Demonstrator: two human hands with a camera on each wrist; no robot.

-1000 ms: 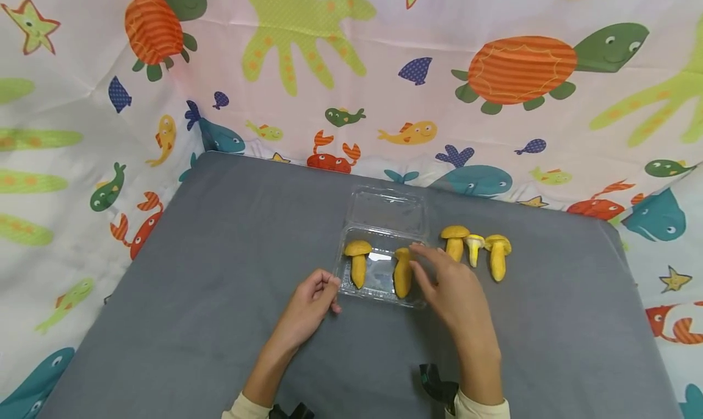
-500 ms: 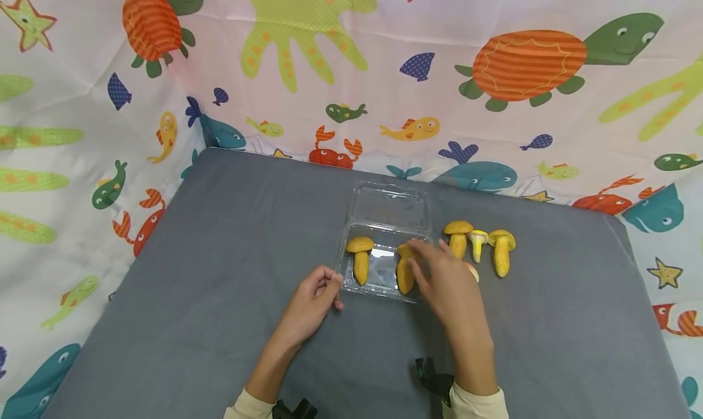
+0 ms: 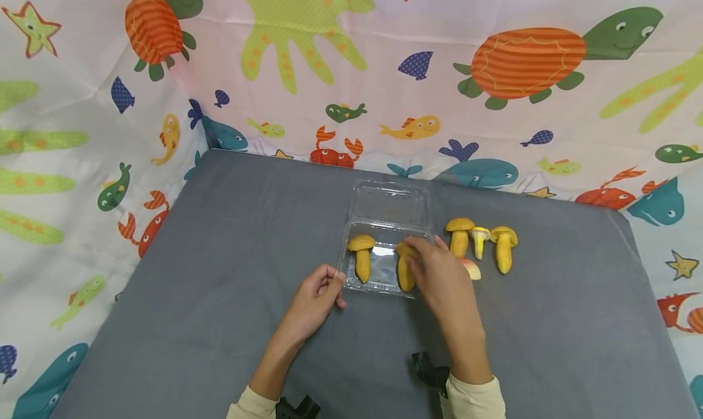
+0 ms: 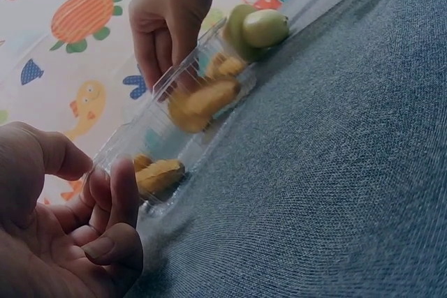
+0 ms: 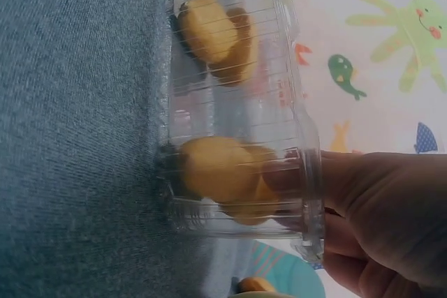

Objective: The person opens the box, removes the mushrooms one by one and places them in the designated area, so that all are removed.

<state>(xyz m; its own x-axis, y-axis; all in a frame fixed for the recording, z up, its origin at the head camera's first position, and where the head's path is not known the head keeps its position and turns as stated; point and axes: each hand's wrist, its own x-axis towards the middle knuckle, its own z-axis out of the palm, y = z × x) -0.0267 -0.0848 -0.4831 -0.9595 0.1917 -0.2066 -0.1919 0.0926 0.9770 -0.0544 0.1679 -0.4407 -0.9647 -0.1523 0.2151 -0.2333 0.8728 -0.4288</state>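
A clear plastic container point(image 3: 383, 266) lies with its lid point(image 3: 391, 204) folded back, away from me. My left hand point(image 3: 313, 300) pinches its near left rim between thumb and fingers. Inside, one yellow mushroom point(image 3: 362, 263) lies on the left, stem toward me. A second yellow mushroom point(image 3: 405, 275) lies tilted on the right side. My right hand point(image 3: 449, 291) reaches over the right wall and pinches this mushroom near its cap. Through the wall, the right wrist view shows the thumb beside the mushroom point(image 5: 216, 169); the far fingers are partly hidden.
Right of the container lie two yellow mushrooms point(image 3: 503, 251) and a smaller, paler one point(image 3: 479, 242) between them. A cream piece with a pink edge point(image 3: 470, 268) peeks out beside my right hand. A patterned cloth point(image 3: 307, 53) hangs behind the grey table point(image 3: 247, 224).
My right fingers have moved onto the right mushroom, which has shifted slightly. The pink-edged piece has come into sight beside that hand. The left hand keeps its place at the rim.
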